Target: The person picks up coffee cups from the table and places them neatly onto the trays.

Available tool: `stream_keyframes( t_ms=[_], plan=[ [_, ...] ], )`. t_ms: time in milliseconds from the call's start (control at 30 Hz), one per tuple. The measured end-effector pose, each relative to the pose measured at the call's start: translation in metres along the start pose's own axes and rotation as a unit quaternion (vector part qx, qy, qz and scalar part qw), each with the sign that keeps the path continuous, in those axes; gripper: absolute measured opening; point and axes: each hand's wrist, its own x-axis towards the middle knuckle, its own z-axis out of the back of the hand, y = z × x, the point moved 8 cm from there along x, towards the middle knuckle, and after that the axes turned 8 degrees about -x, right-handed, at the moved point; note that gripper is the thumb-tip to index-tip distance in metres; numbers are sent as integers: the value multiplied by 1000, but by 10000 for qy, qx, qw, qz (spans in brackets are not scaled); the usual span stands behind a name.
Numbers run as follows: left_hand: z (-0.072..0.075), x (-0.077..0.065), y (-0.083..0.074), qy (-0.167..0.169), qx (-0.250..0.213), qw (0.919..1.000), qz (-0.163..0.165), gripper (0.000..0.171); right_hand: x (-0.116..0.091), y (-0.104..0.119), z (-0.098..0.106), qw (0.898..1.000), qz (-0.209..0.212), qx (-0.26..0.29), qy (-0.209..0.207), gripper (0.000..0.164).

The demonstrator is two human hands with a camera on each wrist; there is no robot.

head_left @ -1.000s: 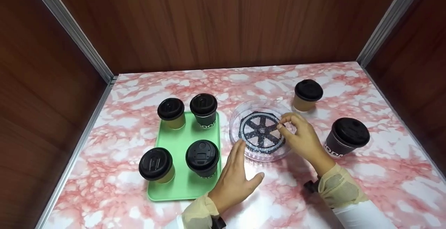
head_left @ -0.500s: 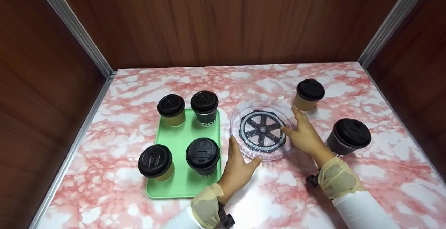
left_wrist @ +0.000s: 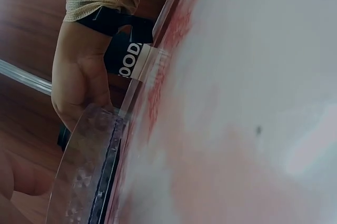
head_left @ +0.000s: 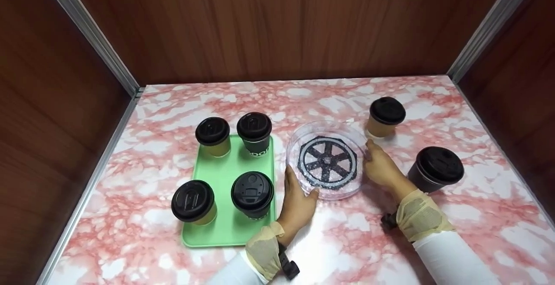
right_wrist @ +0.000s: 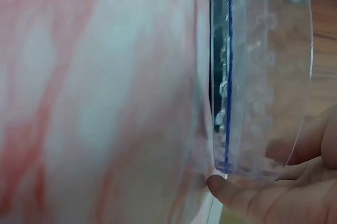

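A clear round plastic tray (head_left: pixel 328 126) with a dark spoked wheel shape in its base lies on the table between both hands. My left hand (head_left: pixel 298 207) holds its near left edge, fingers along the outer wall and thumb at the front rim. At the right edge, my right hand (head_left: pixel 383 170) grips the tray's wall. The right wrist view shows fingers (right_wrist: pixel 231 190) at the base of the wall and others behind the clear plastic. In the left wrist view, the tray's wall (left_wrist: pixel 79 182) stands beside part of my left hand.
Left of the tray, a green tray (head_left: pixel 212 176) bears several lidded paper cups, with a black-lidded cup (head_left: pixel 252 194) close to my left hand. A small brown cup (head_left: pixel 381 126) and a larger black cup (head_left: pixel 435 170) stand near my right hand. Wooden walls (head_left: pixel 277 29) enclose the table.
My right hand has moved from over the clear tray's inside to its right edge. My left hand has come closer, its thumb now at the rim. The cups stay in place.
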Motion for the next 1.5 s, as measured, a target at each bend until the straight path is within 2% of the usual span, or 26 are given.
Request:
stream_keyframes(
  t_ms=[200, 333, 533, 733, 900, 1133, 1500],
  plan=[
    [-2, 2, -3, 145, 294, 9994, 142, 92, -3, -1, 5, 9998, 151, -148, -45, 65],
    [-3, 0, -2, 268, 331, 9988, 255, 93, -7, -2, 5, 9994, 192, -272, -65, 66],
    [-1, -6, -3, 338, 327, 9986, 238, 93, -12, -2, 5, 9984, 221, -506, -151, 66],
    [2, -12, -1, 453, 465, 9975, 268, 95, -21, -2, 1, 9996, 78, -255, -98, 71],
    [7, -18, 3, 564, 493, 9964, 384, 97, -31, 4, -2, 9995, 256, -174, -92, 68],
    [7, -27, 5, 727, 597, 9950, 322, 97, -44, 2, -2, 9991, 266, -287, -134, 64],
    [1, -28, 1, 852, 683, 9938, 199, 100, -57, -5, 8, 9990, 244, -338, -172, 67]
  ],
)
